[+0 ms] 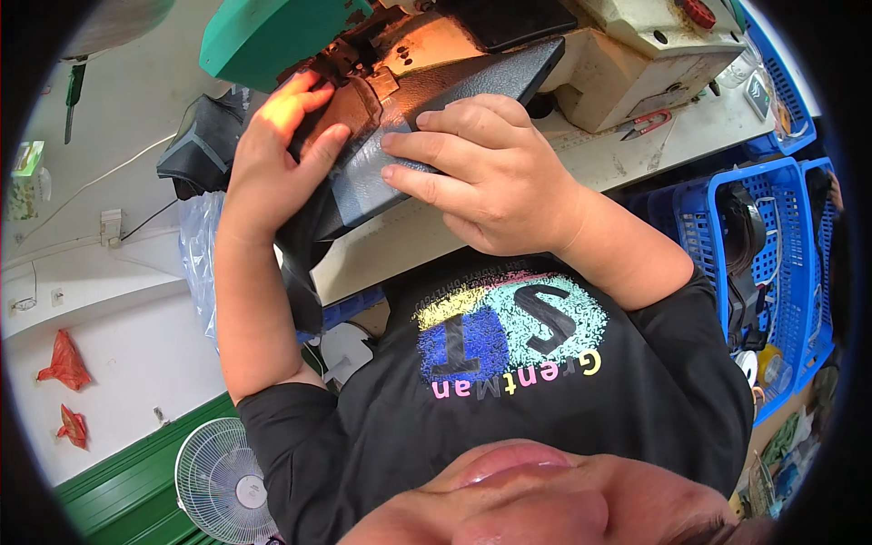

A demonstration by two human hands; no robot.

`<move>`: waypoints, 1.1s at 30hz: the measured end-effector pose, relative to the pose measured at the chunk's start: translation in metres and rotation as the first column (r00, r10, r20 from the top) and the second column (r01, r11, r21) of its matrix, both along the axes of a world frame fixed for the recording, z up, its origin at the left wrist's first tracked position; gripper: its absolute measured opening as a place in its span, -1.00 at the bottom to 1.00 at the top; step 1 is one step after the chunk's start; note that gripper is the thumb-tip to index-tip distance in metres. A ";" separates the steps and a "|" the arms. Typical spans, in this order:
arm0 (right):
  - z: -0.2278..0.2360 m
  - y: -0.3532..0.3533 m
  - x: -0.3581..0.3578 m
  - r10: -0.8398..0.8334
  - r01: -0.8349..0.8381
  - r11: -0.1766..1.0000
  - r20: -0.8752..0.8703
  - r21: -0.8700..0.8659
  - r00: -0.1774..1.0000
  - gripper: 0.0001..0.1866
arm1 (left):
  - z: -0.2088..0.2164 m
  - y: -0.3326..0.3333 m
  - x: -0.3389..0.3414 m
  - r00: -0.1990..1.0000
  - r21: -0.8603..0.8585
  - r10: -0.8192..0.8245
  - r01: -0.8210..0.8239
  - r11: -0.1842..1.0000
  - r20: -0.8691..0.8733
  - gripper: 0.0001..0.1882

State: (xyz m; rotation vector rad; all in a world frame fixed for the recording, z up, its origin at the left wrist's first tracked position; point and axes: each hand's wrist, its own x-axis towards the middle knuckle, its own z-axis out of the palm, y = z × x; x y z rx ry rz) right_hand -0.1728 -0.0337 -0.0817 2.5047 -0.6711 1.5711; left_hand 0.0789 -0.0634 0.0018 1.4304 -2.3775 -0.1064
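A sewing machine with a green head cover [263, 41] and a beige body [627, 73] stands in front of me. A lamp throws orange light on its needle area. Under it lies a dark leather-like panel [359, 195], stretching to the upper right. A small brown leather-looking piece [350, 118] lies on it, close to the presser foot. My left hand [272, 150] rests beside and partly over that piece, fingers stretched toward the needle area and thumb apart. My right hand [481, 168] lays spread fingertips on the panel. The needle tip is hidden.
Red-handled snips [647, 123] lie on the table at right, near blue plastic baskets [799, 272] of parts. A dark flat device [509, 20] sits on the machine. At left are a black bundle [204, 136] and a clear plastic bag [198, 250]. A fan [222, 472] stands lower left.
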 end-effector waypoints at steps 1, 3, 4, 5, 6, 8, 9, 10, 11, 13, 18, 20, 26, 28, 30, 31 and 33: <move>0.000 0.000 0.000 0.000 0.000 1.000 0.000 0.001 1.000 -0.68 | -0.001 -0.006 0.003 0.999 0.017 -0.002 0.003 1.000 -0.038 -0.50; 0.000 0.000 0.000 0.006 -0.006 1.000 0.016 -0.009 1.000 -0.69 | 0.005 -0.014 0.005 1.000 0.032 0.020 -0.021 0.999 0.014 -0.51; -0.001 0.000 0.001 0.005 -0.005 1.000 0.016 -0.008 1.000 -0.69 | 0.008 -0.018 0.004 0.997 0.046 0.041 -0.044 0.998 0.067 -0.51; -0.001 -0.001 0.001 -0.005 0.006 1.000 0.019 -0.024 1.000 -0.69 | 0.008 -0.020 0.002 0.990 0.055 0.106 -0.112 0.992 0.092 -0.53; -0.002 -0.001 0.001 -0.016 0.017 0.999 0.021 -0.039 1.000 -0.69 | 0.006 -0.027 0.005 0.990 0.056 0.105 -0.110 0.992 0.091 -0.53; -0.003 -0.003 0.001 -0.017 0.018 0.999 0.024 -0.049 1.000 -0.70 | 0.005 -0.039 0.011 0.994 0.064 0.083 -0.088 0.994 0.076 -0.56; -0.003 -0.003 0.002 -0.019 0.021 0.998 0.027 -0.057 0.999 -0.70 | 0.004 -0.042 0.012 0.997 0.045 0.052 -0.054 0.998 0.051 -0.57; -0.003 -0.003 0.001 -0.016 0.018 0.998 0.025 -0.057 1.000 -0.70 | 0.003 -0.045 0.013 0.997 0.045 0.054 -0.056 0.997 0.050 -0.57; -0.002 -0.003 0.001 -0.019 0.019 0.998 0.017 -0.058 1.000 -0.70 | 0.002 -0.051 0.015 0.998 0.076 0.039 -0.036 0.996 -0.040 -0.58; -0.001 -0.003 0.001 -0.017 0.017 0.998 0.007 -0.061 1.000 -0.70 | -0.003 -0.065 0.019 0.964 0.065 -0.037 0.056 0.996 -0.264 -0.64; 0.001 0.000 0.000 -0.017 0.017 1.000 -0.010 -0.008 1.000 -0.67 | -0.008 -0.051 0.026 0.982 -0.142 0.126 -0.147 0.979 -0.143 -0.75; 0.005 0.006 0.001 -0.029 0.029 0.999 -0.022 0.016 0.999 -0.67 | -0.004 -0.027 0.019 0.961 -0.143 0.275 -0.274 0.951 -0.016 -0.75; -0.003 0.037 0.055 0.244 -0.240 0.944 -0.010 -0.228 0.970 -0.69 | -0.001 0.031 0.000 0.944 -0.272 0.225 -0.157 0.949 0.240 -0.68; 0.009 0.038 0.049 0.274 -0.305 0.942 -0.208 -0.139 0.939 -0.68 | 0.001 0.029 0.000 0.943 -0.268 0.216 -0.146 0.952 0.252 -0.66; 0.015 0.030 0.044 0.353 -0.357 0.929 -0.059 -0.091 0.934 -0.68 | 0.004 0.029 0.003 0.942 -0.259 0.223 -0.157 0.953 0.250 -0.64; 0.018 0.026 0.038 0.407 -0.406 0.913 0.095 -0.035 0.908 -0.67 | 0.006 0.029 0.004 0.950 -0.223 0.199 -0.145 0.964 0.242 -0.64; 0.026 0.023 0.017 0.442 -0.473 0.872 0.213 0.126 0.871 -0.65 | 0.013 0.035 0.001 0.971 -0.109 0.159 -0.141 0.984 0.179 -0.62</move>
